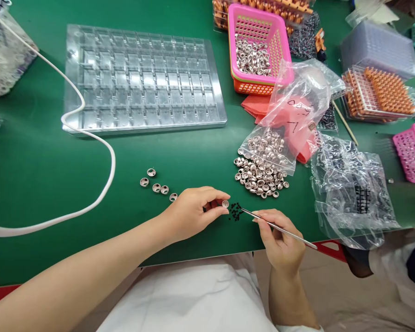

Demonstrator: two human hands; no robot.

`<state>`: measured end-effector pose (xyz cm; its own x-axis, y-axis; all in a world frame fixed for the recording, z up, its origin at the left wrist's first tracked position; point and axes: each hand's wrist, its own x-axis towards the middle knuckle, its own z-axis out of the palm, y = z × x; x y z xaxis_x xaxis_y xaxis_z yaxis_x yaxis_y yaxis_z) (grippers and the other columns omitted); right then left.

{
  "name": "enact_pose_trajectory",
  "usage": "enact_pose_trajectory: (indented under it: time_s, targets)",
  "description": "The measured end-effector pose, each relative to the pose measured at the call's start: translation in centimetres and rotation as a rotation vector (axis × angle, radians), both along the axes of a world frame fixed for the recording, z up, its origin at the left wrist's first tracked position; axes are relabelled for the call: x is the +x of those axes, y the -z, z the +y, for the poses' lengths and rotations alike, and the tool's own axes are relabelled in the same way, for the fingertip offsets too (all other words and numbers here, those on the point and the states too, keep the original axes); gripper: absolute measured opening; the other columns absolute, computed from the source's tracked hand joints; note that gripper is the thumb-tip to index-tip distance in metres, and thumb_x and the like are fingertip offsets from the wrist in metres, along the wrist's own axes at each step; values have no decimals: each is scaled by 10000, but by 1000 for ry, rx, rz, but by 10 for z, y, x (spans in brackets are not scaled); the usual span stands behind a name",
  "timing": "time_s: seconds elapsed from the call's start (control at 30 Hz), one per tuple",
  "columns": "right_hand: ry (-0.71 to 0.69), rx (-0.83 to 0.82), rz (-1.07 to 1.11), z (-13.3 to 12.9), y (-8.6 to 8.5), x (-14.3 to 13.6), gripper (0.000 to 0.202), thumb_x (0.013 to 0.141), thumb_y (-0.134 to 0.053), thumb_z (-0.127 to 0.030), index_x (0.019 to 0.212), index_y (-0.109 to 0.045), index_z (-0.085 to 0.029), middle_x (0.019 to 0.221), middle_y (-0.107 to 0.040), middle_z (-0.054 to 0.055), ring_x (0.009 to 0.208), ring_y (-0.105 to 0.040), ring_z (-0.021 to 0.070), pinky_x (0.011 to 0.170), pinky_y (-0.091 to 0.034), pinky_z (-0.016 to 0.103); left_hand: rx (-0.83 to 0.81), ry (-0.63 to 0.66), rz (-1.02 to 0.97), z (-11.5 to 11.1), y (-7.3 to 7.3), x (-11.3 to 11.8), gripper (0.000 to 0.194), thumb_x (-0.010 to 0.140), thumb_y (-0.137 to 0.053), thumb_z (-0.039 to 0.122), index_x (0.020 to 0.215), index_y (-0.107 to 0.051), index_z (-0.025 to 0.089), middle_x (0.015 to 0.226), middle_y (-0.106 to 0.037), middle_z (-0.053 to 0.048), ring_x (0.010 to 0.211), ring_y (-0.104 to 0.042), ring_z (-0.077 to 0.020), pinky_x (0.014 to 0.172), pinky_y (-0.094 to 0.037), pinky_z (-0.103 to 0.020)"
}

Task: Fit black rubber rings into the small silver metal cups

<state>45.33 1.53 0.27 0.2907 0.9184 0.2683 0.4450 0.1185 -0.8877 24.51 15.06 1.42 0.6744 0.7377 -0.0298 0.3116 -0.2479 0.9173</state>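
Between the thumb and fingertips of my left hand is a small round metal cap, its hollow side turned up. My right hand grips a pair of slim metal tweezers, whose tips touch a little heap of tiny black pieces on the green table. Several caps lie loose to the left, one partly behind my left hand. Just beyond the black pieces is a pile of the same silvery caps, spilling from a clear plastic bag.
A clear compartment tray lies at the back left, with a white cable curving beside it. Pink baskets holding metal parts stand behind the bag. Crumpled plastic bags and orange parts are on the right.
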Motion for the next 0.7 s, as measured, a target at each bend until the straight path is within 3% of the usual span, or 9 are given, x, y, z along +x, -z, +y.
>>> enact_pose_trajectory:
  time_s: [0.3,0.7]
  targets:
    - [-72,-49,-46,-3,3,2,254,881,-646,-90,1078,-665,-249,983,-738,52,916,-716,217,754,-614,381,-11,0,24,0,-1,1,177,888,-683,249,1024,-756,162,864,-761,-25,672,-667,-121,663,-546,-213]
    - [-118,-56,-59,-2,3,3,312,860,-642,-31,1087,-651,-244,995,-730,48,925,-705,204,760,-605,365,-38,3,23,1,-3,1,177,882,-684,255,1018,-759,171,850,-758,-19,668,-661,-122,654,-541,-213]
